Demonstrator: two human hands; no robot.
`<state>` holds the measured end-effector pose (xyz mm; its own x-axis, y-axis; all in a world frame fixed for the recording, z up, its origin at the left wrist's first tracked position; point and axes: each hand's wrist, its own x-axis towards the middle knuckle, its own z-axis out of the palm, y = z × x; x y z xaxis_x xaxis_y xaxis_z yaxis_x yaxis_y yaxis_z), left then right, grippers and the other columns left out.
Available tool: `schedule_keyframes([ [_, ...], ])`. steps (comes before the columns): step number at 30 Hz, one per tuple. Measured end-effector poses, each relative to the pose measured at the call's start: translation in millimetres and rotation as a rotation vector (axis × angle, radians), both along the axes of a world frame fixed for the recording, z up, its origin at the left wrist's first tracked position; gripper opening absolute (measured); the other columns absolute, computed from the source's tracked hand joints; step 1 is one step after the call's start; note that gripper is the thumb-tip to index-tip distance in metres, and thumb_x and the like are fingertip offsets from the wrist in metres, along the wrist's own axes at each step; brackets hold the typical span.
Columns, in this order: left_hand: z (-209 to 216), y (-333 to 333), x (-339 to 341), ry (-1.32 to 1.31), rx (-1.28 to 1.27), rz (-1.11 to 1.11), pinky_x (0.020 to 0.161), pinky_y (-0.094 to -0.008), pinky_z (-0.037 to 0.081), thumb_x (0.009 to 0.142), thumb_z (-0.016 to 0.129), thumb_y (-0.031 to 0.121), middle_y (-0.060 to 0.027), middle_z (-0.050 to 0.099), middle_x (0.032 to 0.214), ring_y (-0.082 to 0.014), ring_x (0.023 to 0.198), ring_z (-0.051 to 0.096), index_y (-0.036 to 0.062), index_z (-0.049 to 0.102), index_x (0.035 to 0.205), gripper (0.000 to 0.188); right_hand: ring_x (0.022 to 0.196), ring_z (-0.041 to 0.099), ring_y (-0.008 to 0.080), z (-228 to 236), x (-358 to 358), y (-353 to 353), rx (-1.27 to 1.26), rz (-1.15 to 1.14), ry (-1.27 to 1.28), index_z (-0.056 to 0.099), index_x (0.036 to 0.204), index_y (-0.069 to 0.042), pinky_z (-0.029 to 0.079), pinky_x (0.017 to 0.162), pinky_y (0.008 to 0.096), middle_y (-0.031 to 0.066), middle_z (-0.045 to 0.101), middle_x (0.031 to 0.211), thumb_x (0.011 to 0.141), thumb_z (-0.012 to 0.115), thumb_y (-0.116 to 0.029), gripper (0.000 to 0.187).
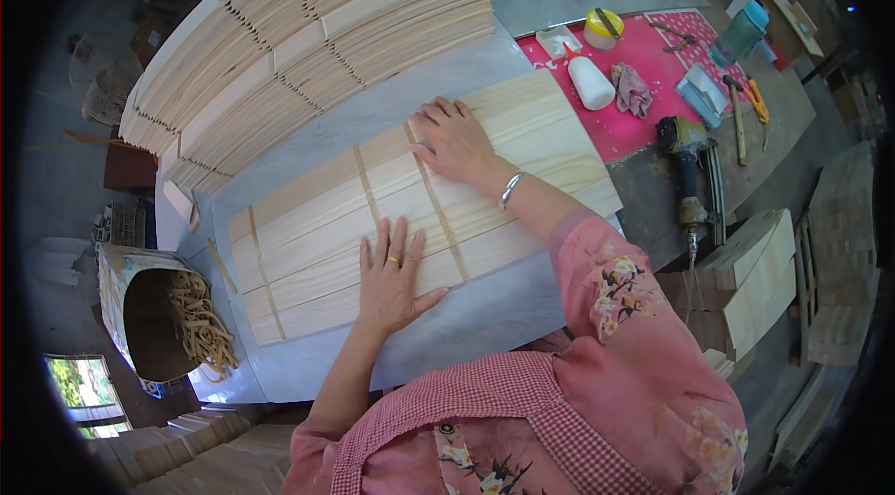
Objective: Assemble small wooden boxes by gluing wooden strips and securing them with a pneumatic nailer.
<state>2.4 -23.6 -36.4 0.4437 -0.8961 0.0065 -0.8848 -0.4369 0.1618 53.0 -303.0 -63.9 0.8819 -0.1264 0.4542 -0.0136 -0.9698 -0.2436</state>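
Note:
Pale wooden boards (522, 131) lie side by side as one flat panel on the grey table, slanting up to the right. Narrow tan bands (369, 182) run across the panel at three places. My left hand (390, 282) rests flat on its near part, fingers spread, between two bands. Over the far edge lies my right hand (455, 143), fingers stretched out, next to the rightmost band. Neither hand holds anything. A loose tan strip (222, 266) lies on the table beyond the panel's left end.
Tall stacks of boards (373, 10) stand at the back. At left, an open box (140, 299) has a heap of tan rubber bands (205, 327) by it. A pink mat (597, 136) at right bears a white glue bottle (590, 83); a nail gun (688, 169) and hammer (736, 122) lie nearby.

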Motion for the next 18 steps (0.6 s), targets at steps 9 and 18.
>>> schedule_keyframes([
  [9,1,-4,-1,-0.015,0.043,0.015,0.121,-0.0635,0.011,0.088,0.058,0.067,-0.0182,0.016,0.169,-0.0418,0.156,0.008,0.0082,0.033,0.159,0.095,0.121,0.054,0.0338,-4,-1,-19,0.066,-0.005,-0.201,0.062,0.115,-0.007,0.04,0.106,0.0455,0.0135,0.062,0.121,0.086,0.067,-0.027,0.036],
  [18,3,-5,1,-0.038,0.063,0.02,0.122,-0.0614,0.008,0.089,0.056,0.068,-0.0167,0.014,0.17,-0.04,0.157,0.007,0.0084,0.031,0.159,0.095,0.095,0.063,0.0327,18,-103,-176,-0.004,-0.834,-0.196,0.062,0.117,-0.004,0.052,0.083,0.0409,0.0151,0.065,0.102,0.085,0.072,-0.032,0.044],
])
